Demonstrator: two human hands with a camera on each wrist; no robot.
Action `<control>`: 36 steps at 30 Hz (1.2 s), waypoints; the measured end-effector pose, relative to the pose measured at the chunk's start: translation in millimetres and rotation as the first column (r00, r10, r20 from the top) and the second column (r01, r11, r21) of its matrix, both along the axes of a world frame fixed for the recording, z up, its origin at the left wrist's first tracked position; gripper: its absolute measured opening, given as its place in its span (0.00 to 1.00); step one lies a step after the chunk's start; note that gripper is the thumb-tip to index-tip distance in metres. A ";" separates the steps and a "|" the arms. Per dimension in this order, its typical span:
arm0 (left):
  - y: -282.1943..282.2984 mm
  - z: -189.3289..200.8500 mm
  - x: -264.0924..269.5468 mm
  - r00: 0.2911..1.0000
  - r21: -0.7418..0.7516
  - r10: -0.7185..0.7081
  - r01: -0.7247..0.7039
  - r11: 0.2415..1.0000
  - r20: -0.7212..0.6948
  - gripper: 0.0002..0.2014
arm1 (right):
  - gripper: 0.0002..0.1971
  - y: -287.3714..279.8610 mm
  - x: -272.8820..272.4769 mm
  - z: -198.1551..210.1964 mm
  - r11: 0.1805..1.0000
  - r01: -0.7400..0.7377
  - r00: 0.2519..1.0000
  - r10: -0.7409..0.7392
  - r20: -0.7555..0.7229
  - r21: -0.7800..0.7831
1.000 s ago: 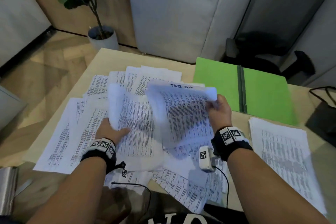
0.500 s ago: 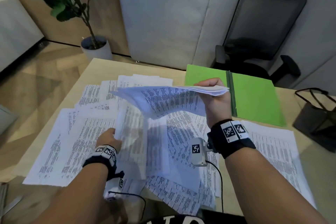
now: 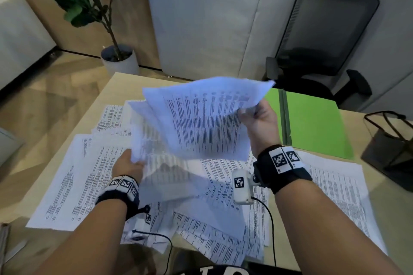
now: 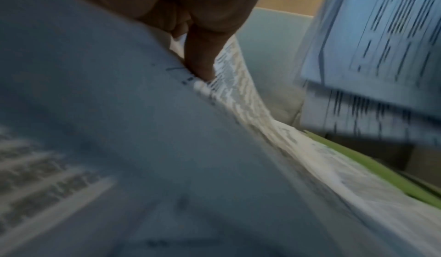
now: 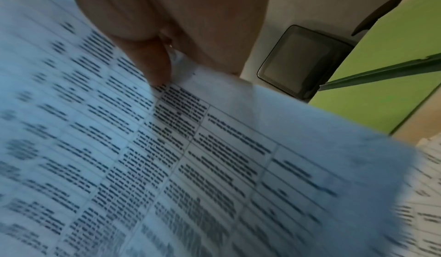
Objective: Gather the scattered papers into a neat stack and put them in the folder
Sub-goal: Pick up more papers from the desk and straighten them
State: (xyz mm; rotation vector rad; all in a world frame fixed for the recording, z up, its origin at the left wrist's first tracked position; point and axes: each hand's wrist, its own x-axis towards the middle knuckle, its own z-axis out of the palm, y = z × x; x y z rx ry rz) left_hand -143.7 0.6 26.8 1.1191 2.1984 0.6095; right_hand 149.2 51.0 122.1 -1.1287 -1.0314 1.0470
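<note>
Several white printed sheets (image 3: 207,123) hang in the air over our desk, pinched at their top right edge by our right hand (image 3: 260,123), thumb and fingers closed on them, likely to carry them toward a pile. Our left hand (image 3: 127,164) grips the lower edge of another lifted white sheet (image 3: 145,138). More scattered printed papers (image 3: 73,176) cover the pale wooden table (image 3: 116,87). Beyond lies the open green card folder (image 3: 312,123). No print is legible; it is too blurred.
</note>
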 end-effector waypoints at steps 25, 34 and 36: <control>14.0 32.5 80.7 0.913 0.201 -0.271 0.216 0.956 0.305 0.24 | 0.42 -35.5 46.1 -97.3 0.858 0.013 1.000 -0.006 0.016 -0.514; 18.9 67.9 92.5 0.770 0.482 -0.273 -0.051 0.875 0.577 0.33 | 0.33 -38.9 20.4 -32.9 0.993 0.017 1.000 -0.019 -0.013 -0.119; 16.0 64.8 96.0 0.779 0.465 -0.269 -0.033 0.885 0.566 0.33 | 0.33 -42.2 17.6 -40.8 0.982 0.002 0.999 0.004 0.034 -0.190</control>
